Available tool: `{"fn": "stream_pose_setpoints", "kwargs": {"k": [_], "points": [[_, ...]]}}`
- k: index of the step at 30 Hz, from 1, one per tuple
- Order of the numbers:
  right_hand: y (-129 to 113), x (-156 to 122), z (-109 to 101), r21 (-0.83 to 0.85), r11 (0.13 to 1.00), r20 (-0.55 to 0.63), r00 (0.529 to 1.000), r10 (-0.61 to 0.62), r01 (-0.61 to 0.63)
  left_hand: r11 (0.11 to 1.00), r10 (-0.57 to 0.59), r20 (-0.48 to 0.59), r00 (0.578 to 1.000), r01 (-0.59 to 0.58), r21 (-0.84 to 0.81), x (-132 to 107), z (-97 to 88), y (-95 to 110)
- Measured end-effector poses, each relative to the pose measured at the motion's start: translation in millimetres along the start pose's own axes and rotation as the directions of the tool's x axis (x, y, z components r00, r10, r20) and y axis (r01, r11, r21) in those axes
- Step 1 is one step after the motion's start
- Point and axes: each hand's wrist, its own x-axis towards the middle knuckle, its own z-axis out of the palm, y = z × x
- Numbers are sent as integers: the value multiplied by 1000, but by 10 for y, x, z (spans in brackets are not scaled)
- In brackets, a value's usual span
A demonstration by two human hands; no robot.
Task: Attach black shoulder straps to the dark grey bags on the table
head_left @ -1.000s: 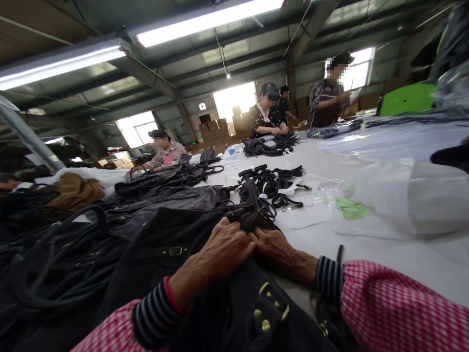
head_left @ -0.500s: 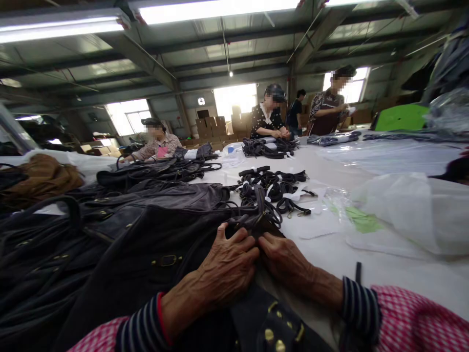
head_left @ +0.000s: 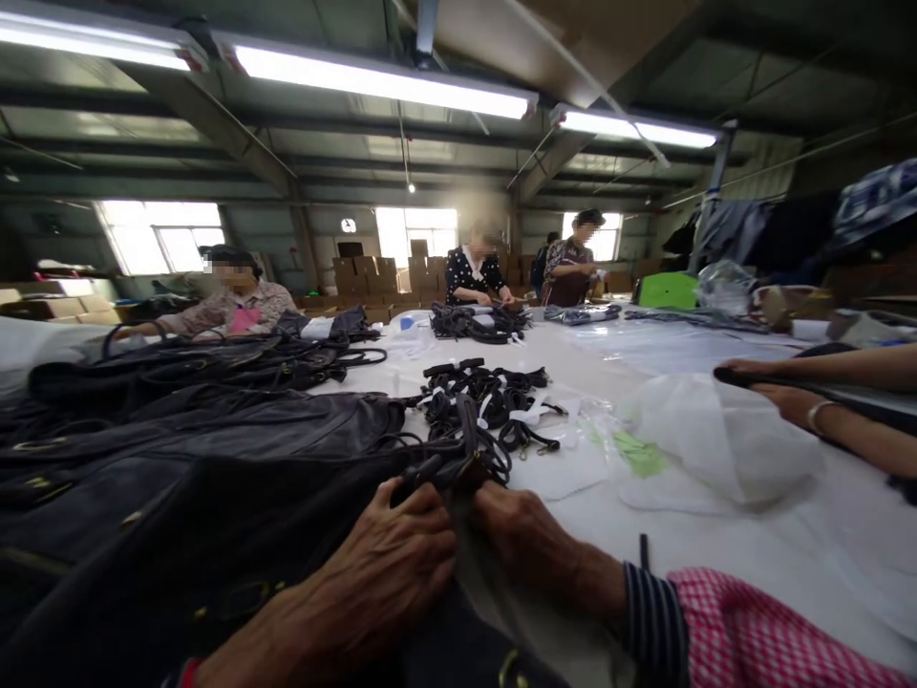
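Observation:
A large black bag [head_left: 244, 521] with brass-coloured buckles and studs lies before me, stretching from the left to the middle. My left hand [head_left: 387, 564] is closed on its upper edge, fingers curled into the dark material. Close beside it, my right hand [head_left: 526, 535] is closed on the bag's edge near the handle ends; its fingertips are hidden. Looped black handles [head_left: 477, 449] stand up just beyond both hands. Past them sits a pile of rolled black straps [head_left: 494, 392] with white wraps and metal clips.
More black bags [head_left: 287, 420] are stacked at the left on the white table [head_left: 602, 382]. Clear plastic and white sheeting [head_left: 723, 435] lies at the right, where a co-worker's hands [head_left: 780, 392] hold a dark item. Several co-workers stand across the table beside another strap pile [head_left: 477, 322].
The view has swung right and tilted up. A co-worker's arms with a dark item now show at the right. My hands keep hold of the bag's edge.

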Motion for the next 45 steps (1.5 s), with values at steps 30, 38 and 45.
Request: {"fn": "stream_pose_setpoints", "kwargs": {"k": [30,38,45], "points": [[-142,-462,-403,345,938,-11,1000,-13,16,990,109,-53,993,-103,96,136,262,98],[654,-1063,-1353,84,897,-84,893,441,-435,988,111,-98,989,-100,116,169,401,52],[1021,-1428,-1537,-42,774,-18,775,631,-631,991,121,-111,986,-114,66,189,417,52]]}}
